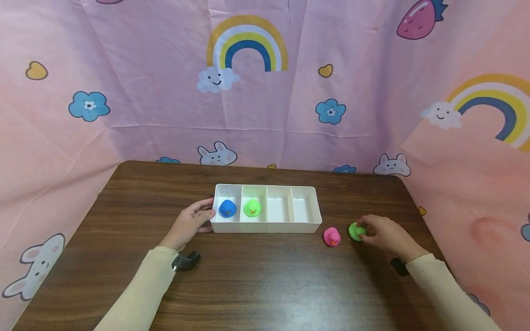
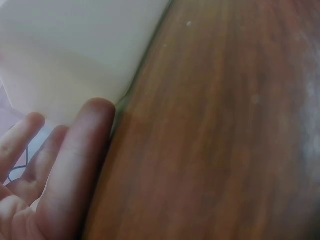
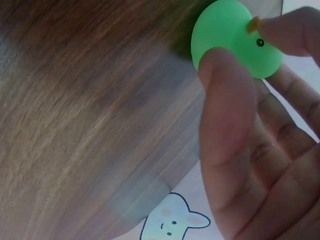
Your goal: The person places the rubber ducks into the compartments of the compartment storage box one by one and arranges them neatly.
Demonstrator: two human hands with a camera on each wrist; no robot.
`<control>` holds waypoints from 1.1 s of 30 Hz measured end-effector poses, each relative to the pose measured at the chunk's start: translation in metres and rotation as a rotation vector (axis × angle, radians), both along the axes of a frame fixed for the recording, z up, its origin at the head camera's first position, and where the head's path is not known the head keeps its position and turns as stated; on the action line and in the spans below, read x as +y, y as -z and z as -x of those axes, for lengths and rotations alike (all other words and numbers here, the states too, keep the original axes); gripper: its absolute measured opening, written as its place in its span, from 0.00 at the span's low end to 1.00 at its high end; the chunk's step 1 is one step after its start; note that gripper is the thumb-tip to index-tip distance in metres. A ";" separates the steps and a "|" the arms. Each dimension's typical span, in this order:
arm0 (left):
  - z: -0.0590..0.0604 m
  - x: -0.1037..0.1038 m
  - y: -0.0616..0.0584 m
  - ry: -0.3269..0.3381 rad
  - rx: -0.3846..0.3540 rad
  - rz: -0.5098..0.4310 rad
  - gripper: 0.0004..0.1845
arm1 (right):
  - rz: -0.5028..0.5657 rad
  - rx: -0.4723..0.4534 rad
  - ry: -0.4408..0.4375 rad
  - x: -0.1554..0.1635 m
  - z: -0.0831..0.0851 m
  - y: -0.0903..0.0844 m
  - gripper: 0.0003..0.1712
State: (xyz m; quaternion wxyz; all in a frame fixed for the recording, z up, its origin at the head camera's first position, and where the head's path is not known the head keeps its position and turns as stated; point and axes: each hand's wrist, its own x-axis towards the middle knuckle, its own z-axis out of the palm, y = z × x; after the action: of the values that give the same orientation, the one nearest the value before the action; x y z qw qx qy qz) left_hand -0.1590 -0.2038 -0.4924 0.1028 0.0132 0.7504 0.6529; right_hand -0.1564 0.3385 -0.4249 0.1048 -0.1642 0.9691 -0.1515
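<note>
My right hand (image 1: 387, 235) pinches a green rubber duck (image 1: 355, 231) between thumb and fingers, on the right side of the table. In the right wrist view the duck's green body (image 3: 217, 27), a dark eye and an orange beak show between the fingers. Just left of it a pink rubber duck (image 1: 331, 236) sits on the table. My left hand (image 1: 187, 225) touches the left end of a white divided box (image 1: 265, 227), its fingers fairly straight against the end wall. A blue duck (image 1: 227, 208) sits in the leftmost compartment, and another green duck (image 1: 252, 208) in the one beside it.
The box stands on a dark wooden table (image 1: 256, 285), and its two right compartments hold nothing. Pink patterned cloth (image 1: 161, 101) hangs behind the table and along both sides. The pink duck lies between the box's right end and my right hand.
</note>
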 end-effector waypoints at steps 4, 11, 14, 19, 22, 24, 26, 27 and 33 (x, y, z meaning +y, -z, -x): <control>0.001 -0.001 0.001 -0.001 0.000 -0.004 0.29 | -0.006 0.023 -0.012 -0.001 0.000 0.000 0.14; 0.002 -0.001 0.001 0.010 0.017 -0.003 0.29 | -0.006 0.035 -0.018 -0.002 0.000 -0.002 0.14; 0.003 -0.001 0.001 0.009 0.019 -0.006 0.29 | -0.010 0.046 -0.026 -0.002 0.001 -0.004 0.14; 0.003 -0.001 -0.001 -0.008 -0.001 -0.005 0.29 | -0.010 0.088 -0.020 -0.004 0.004 -0.008 0.15; 0.002 -0.001 -0.001 -0.018 -0.016 -0.006 0.29 | 0.004 0.104 -0.014 -0.006 0.004 -0.011 0.15; 0.002 -0.001 0.000 -0.016 -0.019 -0.010 0.30 | 0.018 0.114 -0.024 -0.009 0.004 -0.012 0.15; 0.001 -0.001 0.002 -0.014 -0.020 -0.014 0.31 | 0.027 0.122 -0.029 -0.012 0.003 -0.014 0.15; 0.001 -0.001 0.002 -0.009 -0.017 -0.013 0.31 | 0.028 0.127 -0.027 -0.014 0.002 -0.015 0.14; -0.001 -0.001 0.005 -0.010 -0.013 0.004 0.33 | 0.047 0.189 -0.035 -0.021 0.001 -0.022 0.14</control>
State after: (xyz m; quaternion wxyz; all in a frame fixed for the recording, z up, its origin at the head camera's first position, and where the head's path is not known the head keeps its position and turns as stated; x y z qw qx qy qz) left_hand -0.1584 -0.2053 -0.4972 0.1044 0.0049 0.7509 0.6521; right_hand -0.1576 0.3173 -0.4028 0.0118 -0.1973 0.9677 -0.1563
